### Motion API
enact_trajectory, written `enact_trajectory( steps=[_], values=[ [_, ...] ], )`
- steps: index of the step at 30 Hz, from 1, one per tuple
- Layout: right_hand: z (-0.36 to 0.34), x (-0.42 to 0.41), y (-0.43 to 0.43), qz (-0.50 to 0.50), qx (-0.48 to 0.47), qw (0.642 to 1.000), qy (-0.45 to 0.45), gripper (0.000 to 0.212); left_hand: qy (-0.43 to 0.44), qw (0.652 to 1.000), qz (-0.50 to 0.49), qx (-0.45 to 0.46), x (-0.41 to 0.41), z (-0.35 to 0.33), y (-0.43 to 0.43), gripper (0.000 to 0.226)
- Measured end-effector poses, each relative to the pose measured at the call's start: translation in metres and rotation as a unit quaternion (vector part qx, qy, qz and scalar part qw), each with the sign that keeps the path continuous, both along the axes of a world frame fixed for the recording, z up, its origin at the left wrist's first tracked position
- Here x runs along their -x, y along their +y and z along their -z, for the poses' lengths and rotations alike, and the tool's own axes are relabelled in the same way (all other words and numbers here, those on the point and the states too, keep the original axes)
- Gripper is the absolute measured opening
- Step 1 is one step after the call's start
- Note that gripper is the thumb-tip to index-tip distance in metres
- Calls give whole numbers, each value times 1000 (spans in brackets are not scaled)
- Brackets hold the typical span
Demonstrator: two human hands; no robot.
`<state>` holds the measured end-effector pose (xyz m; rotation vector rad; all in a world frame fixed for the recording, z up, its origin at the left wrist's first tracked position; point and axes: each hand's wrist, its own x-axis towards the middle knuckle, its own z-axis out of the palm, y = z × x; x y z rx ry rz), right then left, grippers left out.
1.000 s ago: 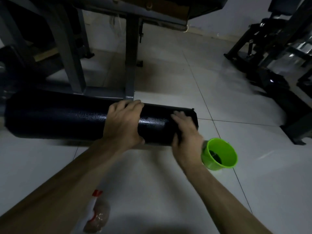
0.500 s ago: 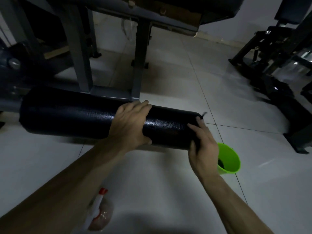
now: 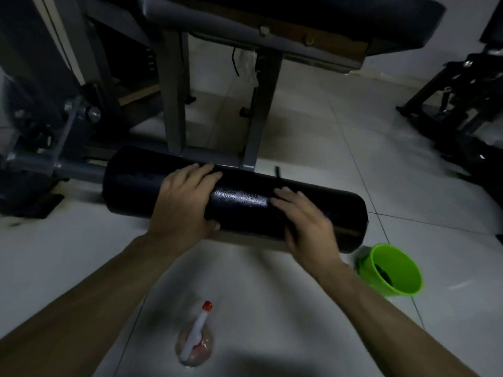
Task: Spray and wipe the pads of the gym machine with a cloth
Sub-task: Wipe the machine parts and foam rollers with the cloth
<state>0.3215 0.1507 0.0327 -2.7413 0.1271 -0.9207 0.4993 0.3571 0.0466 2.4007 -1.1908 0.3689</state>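
**Two hands on the black roller pad**

A person is crouching over a long black roller pad point(image 3: 245, 202) on a gym machine. The roller pad is sticking out sideways on a grey metal bar point(image 3: 79, 170), low over the white tiled floor point(image 3: 285, 308).

The left hand point(image 3: 182, 202) is holding the middle of the roller pad. Its grip is closing round the pad, with the fingers curling over the top and the thumb tucking under the near side.

The right hand point(image 3: 307, 227) is lying on the pad closer to its free end, apart from the left hand. Its fingers are lying mostly straight and pressing down, so this grip is looking loose and open. A thin dark strip point(image 3: 278, 175) is poking up just past the fingertips. It may be part of a dark cloth under the hand, but the light is too dim to be sure.

A spray bottle point(image 3: 196, 336) with a red tip is lying on the floor between the two forearms, and no hand is touching it. A bright green bucket point(image 3: 400, 257) is sitting on the floor just beside the free end of the roller pad.

Behind the pad, grey metal legs point(image 3: 174, 104) are holding up a dark seat pad point(image 3: 299, 12).
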Motion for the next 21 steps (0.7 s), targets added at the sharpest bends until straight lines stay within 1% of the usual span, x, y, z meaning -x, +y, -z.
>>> enact_trajectory(
  steps=[3, 5, 6, 8, 11, 14, 15, 17, 19, 21],
  values=[
    [3, 43, -29, 96, -29, 994, -32, 59, 9, 1000, -4, 15, -3, 1, 0, 110],
    [7, 39, -23, 138, -52, 987, -57, 62, 16, 1000, -1, 24, -3, 2, 0, 110],
    [8, 27, -13, 135, -55, 987, -65, 61, 19, 999, 0, 27, -2, 3, -1, 110],
    [10, -9, 14, 81, -47, 993, -66, 59, 24, 999, 3, 30, -1, 4, 0, 110],
    [5, -65, 60, -13, -19, 999, -41, 54, 16, 999, 0, 41, -4, 7, 8, 111],
    [-3, -116, 100, -67, 0, 997, -27, 49, 7, 997, -55, 62, -19, 12, 31, 111],
    [-5, -129, 111, -84, 6, 996, -20, 45, 16, 994, -78, 78, -26, 14, 41, 113],
    [-12, -141, 122, -112, 21, 993, -2, 41, 42, 989, -114, 88, -37, 15, 60, 128],
    [-17, -131, 111, -128, 33, 991, 15, 47, 80, 983, -140, 85, -46, 13, 75, 141],
    [-16, -108, 86, -107, 37, 993, 12, 53, 152, 967, -162, 128, -60, 18, 87, 139]
  ],
)
